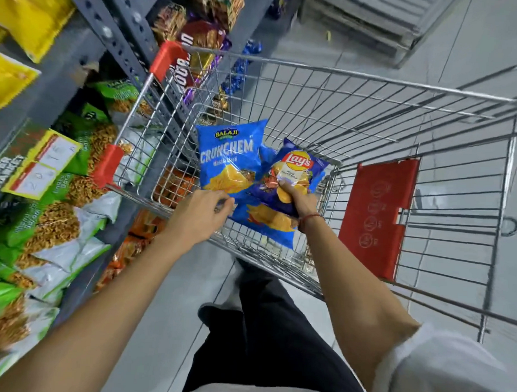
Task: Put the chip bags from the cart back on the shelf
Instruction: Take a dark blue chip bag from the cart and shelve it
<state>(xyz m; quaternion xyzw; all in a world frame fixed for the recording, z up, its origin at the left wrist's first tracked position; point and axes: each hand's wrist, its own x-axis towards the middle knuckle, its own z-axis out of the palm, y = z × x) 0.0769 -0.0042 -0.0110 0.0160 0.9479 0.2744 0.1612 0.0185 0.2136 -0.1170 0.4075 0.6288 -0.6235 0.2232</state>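
Both forearms reach from the lower edge into the cart (pixel 328 89); the right hand (pixel 298 197) clenches the lower end of a glossy Lay's bag (pixel 296 170), whose long axis tilts up and away, logo end farthest. Left hand (pixel 204 207) pinches the bottom corner of the crinkled Crunchem bag (pixel 228 156), which stands near upright above a third blue bag (pixel 268 222) lying flat on the wire floor. Open basket room spreads right toward the red flap (pixel 377 211), while the shelf (pixel 80 57) of packets crowds the cart's left rim.
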